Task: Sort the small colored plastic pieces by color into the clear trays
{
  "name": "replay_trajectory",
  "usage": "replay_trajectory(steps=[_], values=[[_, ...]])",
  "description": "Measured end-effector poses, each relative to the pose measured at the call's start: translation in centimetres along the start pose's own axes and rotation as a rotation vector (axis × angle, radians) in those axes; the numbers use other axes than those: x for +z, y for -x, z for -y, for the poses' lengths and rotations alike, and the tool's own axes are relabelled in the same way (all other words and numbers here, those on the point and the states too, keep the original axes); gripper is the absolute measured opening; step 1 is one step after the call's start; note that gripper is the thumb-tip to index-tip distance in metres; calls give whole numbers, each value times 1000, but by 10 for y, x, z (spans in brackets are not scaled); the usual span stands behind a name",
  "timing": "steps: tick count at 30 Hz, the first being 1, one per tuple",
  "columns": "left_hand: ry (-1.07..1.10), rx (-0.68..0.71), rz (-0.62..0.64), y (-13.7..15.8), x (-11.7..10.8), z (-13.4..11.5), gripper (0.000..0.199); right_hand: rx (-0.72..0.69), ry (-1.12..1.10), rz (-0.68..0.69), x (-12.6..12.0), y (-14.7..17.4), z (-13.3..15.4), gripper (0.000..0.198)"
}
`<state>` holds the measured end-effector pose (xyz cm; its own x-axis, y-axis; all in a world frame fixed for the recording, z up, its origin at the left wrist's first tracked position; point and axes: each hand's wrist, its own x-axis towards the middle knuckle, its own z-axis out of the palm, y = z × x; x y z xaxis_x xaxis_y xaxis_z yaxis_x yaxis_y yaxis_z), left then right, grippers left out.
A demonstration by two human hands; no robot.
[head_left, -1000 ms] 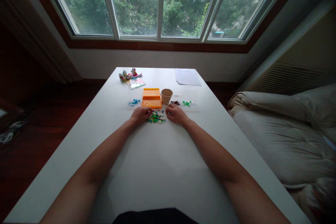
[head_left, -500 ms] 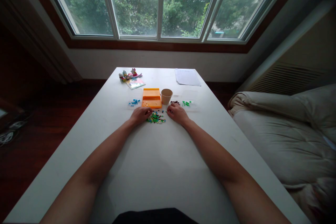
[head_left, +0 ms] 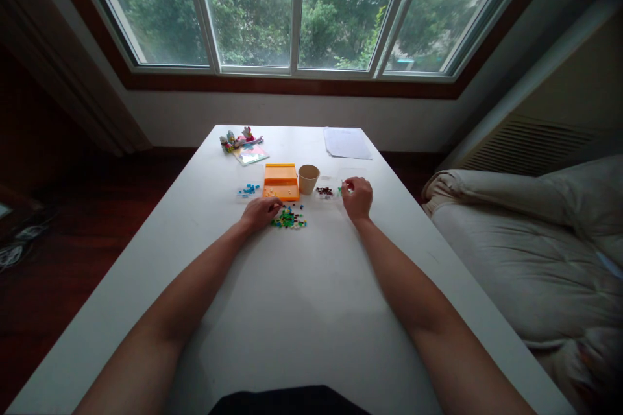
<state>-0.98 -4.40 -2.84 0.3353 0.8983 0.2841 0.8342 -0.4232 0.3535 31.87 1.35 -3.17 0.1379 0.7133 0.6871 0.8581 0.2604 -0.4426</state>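
A loose pile of small, mostly green toy building bricks (head_left: 288,219) lies on the white table, with blue, brown and cream pieces mixed in. My left hand (head_left: 259,213) rests at the pile's left edge, fingers closed together; whatever they hold is too small to make out. Over the clear box at the right, my right hand (head_left: 359,196) is pinched above the green bricks (head_left: 340,190), partly hiding them. Any piece between its fingertips is too tiny to name. Dark brown bricks (head_left: 324,191) sit in a clear tray just left of that hand.
An orange tray (head_left: 281,172) and a brown paper cup (head_left: 308,179) stand behind the pile. Blue bricks (head_left: 250,189) lie in a clear box to the left. Farther back are small figures (head_left: 237,139), a packet (head_left: 252,155) and paper sheets (head_left: 347,143).
My right hand has moved from the right side of the pile rightward and away from me, to the box of green bricks. It now uncovers the brown bricks. My left hand has barely moved.
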Motion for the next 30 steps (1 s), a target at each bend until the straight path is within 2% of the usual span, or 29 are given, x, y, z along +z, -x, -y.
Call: replay_trajectory(steps=[5,8,30], values=[[0,19,39,1,-1,-2,32,222,41,-58,4,-4,-21,9],[-13,26,67,1,-1,-3,33,274,15,-72,9,-2,-22,11],[1,5,31,1,-4,-6,21,-19,-177,38,1,9,22,13]])
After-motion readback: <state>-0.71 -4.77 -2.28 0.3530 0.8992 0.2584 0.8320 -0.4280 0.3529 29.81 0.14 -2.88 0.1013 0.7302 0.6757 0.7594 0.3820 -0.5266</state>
